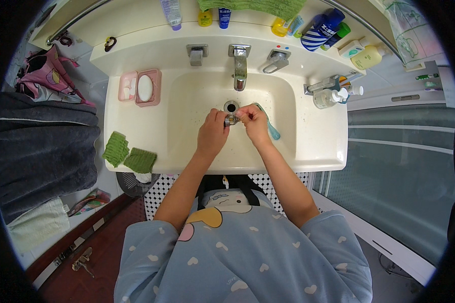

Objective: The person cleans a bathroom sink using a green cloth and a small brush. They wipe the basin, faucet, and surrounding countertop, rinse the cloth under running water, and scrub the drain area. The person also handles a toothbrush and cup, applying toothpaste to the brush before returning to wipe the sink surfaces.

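Note:
Over the cream washbasin, a small metal fitting, apparently a drain stopper, is held between my two hands. My left hand grips its left end, and the fingers cover that side. At its other end, the thumb and fingertips of my right hand are pinched together; whatever lies between them is too small to make out. Just beyond the fitting is the open drain hole. A teal brush with a long handle lies in the basin beside my right hand, which hides part of it.
The chrome spout reaches over the basin, with a lever to its right. A pink soap dish and green cloth pieces lie on the left ledge. A clear pump bottle stands right. Bottles line the back shelf.

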{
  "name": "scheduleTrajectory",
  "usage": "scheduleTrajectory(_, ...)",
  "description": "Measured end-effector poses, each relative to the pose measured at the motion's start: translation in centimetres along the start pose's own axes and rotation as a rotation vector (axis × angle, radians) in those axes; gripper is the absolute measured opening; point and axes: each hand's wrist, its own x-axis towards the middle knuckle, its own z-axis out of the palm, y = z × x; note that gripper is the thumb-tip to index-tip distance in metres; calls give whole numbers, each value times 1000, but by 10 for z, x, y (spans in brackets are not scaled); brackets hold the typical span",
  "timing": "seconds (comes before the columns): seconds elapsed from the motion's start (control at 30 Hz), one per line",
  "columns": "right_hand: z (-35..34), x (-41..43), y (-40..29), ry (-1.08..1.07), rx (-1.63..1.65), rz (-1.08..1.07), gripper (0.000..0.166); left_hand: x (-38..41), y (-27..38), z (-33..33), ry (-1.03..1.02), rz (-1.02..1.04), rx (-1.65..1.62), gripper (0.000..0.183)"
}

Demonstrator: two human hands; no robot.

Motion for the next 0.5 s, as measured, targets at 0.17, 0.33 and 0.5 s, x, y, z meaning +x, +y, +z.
scheduleTrajectory(0.17,-12,-6,-5,-168,569,282,15,1,-9,0,2,-64,-46,31)
scheduleTrajectory(0.33,-27,-13,-3,-275,636,353,18,0,-10,-1,9,-77,-26,31)
scheduleTrajectory(0.5,-35,-13,6,-261,171,439,15,-1,-6,-2,-2,-93,-8,31)
